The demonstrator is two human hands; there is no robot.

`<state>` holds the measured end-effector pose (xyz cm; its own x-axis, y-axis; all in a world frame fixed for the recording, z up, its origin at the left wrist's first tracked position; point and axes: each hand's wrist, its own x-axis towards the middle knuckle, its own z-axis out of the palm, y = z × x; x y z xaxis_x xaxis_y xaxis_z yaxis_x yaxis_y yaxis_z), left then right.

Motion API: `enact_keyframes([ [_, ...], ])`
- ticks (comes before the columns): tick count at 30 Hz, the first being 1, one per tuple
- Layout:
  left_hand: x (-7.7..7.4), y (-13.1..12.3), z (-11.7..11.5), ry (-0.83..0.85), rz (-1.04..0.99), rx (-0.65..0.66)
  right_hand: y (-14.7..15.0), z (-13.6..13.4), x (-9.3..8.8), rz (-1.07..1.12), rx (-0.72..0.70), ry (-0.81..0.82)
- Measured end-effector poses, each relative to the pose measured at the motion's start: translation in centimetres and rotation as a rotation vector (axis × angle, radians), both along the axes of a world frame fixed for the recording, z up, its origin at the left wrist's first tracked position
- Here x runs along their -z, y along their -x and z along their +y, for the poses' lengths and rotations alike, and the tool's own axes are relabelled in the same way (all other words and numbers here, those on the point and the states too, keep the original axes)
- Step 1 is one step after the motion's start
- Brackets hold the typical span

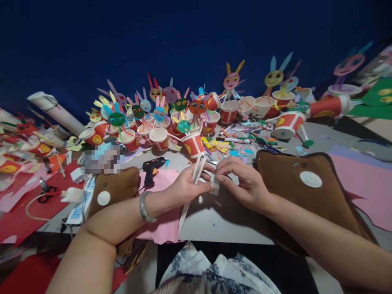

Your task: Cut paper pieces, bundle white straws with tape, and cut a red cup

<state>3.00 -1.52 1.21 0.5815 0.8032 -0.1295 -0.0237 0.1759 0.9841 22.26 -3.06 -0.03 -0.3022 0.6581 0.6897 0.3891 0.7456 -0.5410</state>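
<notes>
My left hand (183, 187) is closed around a folded white paper strip (199, 169), which sticks up between thumb and fingers. A long white strip (184, 214) also shows below this hand, by the pink paper. At the left thumb tip is a small see-through piece (215, 188), perhaps tape or plastic film. My right hand (241, 178) pinches at the upper edge of that piece, so both hands meet there. Just behind them a red and white paper cup (192, 146) leans, with a yellow-eared paper rabbit face (183, 125) attached.
Several red paper cups with rabbit faces line the back. A black glue gun (151, 169) lies left of my hands, beside pink paper (162, 179). Brown cushion-like pads (284, 183) flank the work spot. A power strip (80, 206) stands left; paper scraps (239, 149) litter the middle.
</notes>
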Motion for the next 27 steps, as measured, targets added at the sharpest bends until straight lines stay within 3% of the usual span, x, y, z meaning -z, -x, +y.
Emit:
enact_keyframes([
  [6, -0.2, 0.1, -0.5, 0.019, 0.068, 0.006, 0.3, -0.7, -0.4, -0.074, -0.071, -0.077],
  [13, 0.4, -0.1, -0.2, -0.060, 0.051, -0.084, 0.5, -0.1, -0.1, 0.082, -0.056, 0.155],
  [20, -0.4, -0.1, -0.3, -0.174, 0.061, -0.140, 0.5, 0.0, 0.2, 0.122, -0.073, 0.194],
  [27, -0.2, -0.1, 0.1, -0.089, 0.036, -0.181, 1.0, -0.4, 2.2, 0.170, -0.063, 0.381],
])
